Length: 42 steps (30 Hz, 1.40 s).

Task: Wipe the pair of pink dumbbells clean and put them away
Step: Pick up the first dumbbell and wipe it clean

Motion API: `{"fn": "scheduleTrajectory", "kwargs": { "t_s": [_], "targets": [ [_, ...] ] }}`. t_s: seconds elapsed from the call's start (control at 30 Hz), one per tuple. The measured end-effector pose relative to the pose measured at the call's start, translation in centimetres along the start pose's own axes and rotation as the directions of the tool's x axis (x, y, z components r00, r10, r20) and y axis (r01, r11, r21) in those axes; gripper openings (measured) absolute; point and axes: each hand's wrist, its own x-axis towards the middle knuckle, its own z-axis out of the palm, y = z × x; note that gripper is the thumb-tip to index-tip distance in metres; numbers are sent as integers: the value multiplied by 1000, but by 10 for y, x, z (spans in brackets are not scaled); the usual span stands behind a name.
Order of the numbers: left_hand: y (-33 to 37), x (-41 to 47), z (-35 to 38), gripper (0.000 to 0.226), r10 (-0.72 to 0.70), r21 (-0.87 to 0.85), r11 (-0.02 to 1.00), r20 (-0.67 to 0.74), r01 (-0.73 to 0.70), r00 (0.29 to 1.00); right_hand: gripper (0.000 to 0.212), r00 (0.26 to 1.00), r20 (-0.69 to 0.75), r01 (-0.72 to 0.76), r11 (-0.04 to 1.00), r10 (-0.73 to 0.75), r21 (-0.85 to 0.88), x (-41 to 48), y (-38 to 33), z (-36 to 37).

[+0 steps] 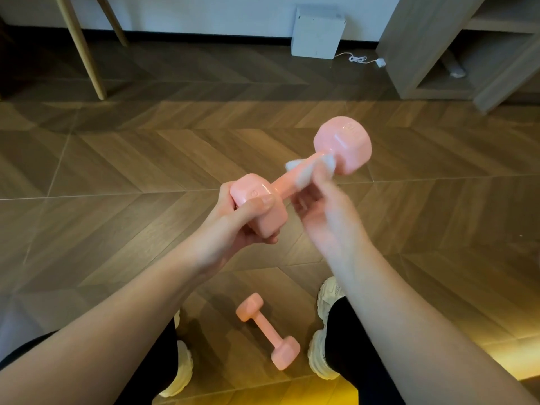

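I hold one pink dumbbell in the air, slanting up to the right. My left hand grips its near head, thumb across the top. My right hand, blurred, holds a white wipe wrapped round the handle just below the far head. The second pink dumbbell lies on the wooden floor between my feet.
My two white shoes stand either side of the floor dumbbell. A white box with a cable leans at the far wall. A wooden shelf unit stands at the back right, light wooden legs at the back left.
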Motion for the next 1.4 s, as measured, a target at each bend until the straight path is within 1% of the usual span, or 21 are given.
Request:
{"fn": "scheduleTrajectory", "kwargs": {
  "t_s": [0.07,0.13,0.23,0.33,0.43,0.53,0.67,0.77,0.83,0.87,0.93,0.97,1.03,1.1,1.17,1.23,1.3,1.33,1.4],
  "targets": [
    [-2,-2,1,82,-17,6,1000,15,17,1000,31,998,-60,20,996,-14,91,5,-11,-4],
    [-3,-1,2,81,-24,2,1000,22,23,999,32,998,-55,25,993,-19,114,6,-14,-7],
    [-3,1,6,82,-24,10,1000,18,24,1000,34,998,-55,36,995,-31,89,6,-13,-9],
    [-6,3,8,83,-18,11,1000,0,18,1000,30,999,-36,30,1000,-30,-9,2,-6,-6],
    [-6,3,6,84,-2,4,1000,-30,2,1000,36,998,-16,-63,996,62,-65,-9,11,1],
    [-5,4,1,92,22,59,998,-33,-20,999,31,989,-36,-147,984,144,-99,-16,22,8],
    [-6,3,-2,89,35,104,994,-25,-32,999,22,986,-79,-151,985,145,-77,-17,22,9],
    [-6,0,-2,82,105,194,977,-51,-93,993,23,993,-80,-88,996,87,-17,-9,8,6],
    [-5,-2,-3,74,201,353,919,-40,-175,979,21,994,-103,-36,999,36,4,-1,-6,1],
    [-5,-4,-3,72,245,436,874,-14,-215,969,20,993,-111,-32,999,32,5,2,-12,-2],
    [-4,-6,-2,71,323,547,787,32,-287,946,23,993,-104,-46,999,46,8,5,-15,-6],
    [-4,-6,-2,72,367,597,733,57,-326,928,24,993,-109,-53,998,55,21,6,-15,-7],
    [-6,-4,-3,78,459,693,593,128,-411,879,25,989,-131,-63,996,70,59,5,-14,-7],
    [-10,-1,-3,81,503,746,492,179,-450,846,27,987,-142,-62,996,70,59,3,-12,-4],
    [-15,1,-1,82,514,762,472,171,-443,841,26,989,-120,-81,997,80,0,-1,-3,-2],
    [-19,3,-1,80,535,768,471,142,-434,833,24,985,-101,-143,988,138,-49,-8,11,2],
    [-19,4,-3,81,553,783,450,134,-430,823,22,967,-143,-225,970,211,-95,-13,22,6],
    [-18,5,-4,82,556,790,440,134,-428,820,23,960,-162,-245,964,227,-99,-13,24,7],
    [-16,5,-7,84,559,799,420,147,-431,816,25,964,-155,-229,971,216,-68,-11,21,7]
  ]
}}
